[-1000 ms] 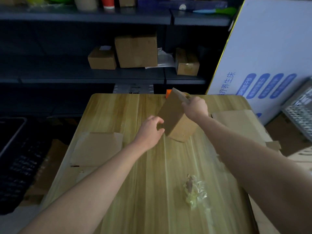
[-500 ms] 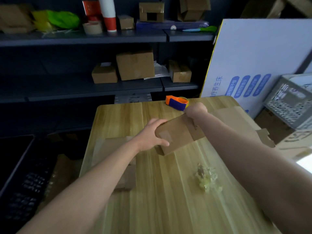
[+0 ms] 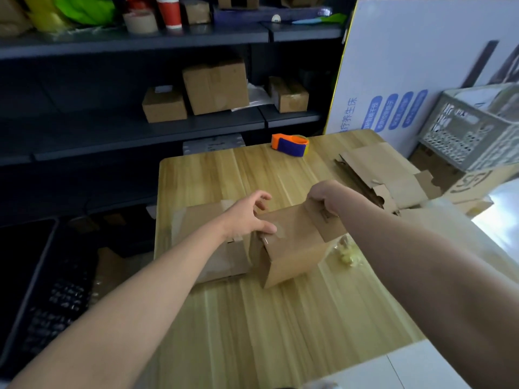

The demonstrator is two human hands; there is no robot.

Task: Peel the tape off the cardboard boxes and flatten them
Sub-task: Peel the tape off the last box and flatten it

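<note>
A small brown cardboard box (image 3: 292,248) stands on the wooden table (image 3: 252,318), its top flap raised toward the right. My right hand (image 3: 323,196) grips that flap at its far edge. My left hand (image 3: 250,217) hovers over the box's left top corner, thumb touching a patch of clear tape (image 3: 278,233) there, fingers loosely spread. A flattened box (image 3: 213,240) with tape strips lies under my left wrist. A wad of peeled tape (image 3: 346,252) lies just right of the box, partly hidden by my right forearm.
An orange and blue tape dispenser (image 3: 289,143) sits at the table's far edge. An opened flat carton (image 3: 384,175) lies at the right. Dark shelves (image 3: 140,122) with several taped boxes stand behind. A white board (image 3: 421,51) and grey crate (image 3: 471,127) are at the right.
The box was set down closer to me and turned, its flap now opened. My left hand let go of the box's side and moved to the taped corner. The view widened.
</note>
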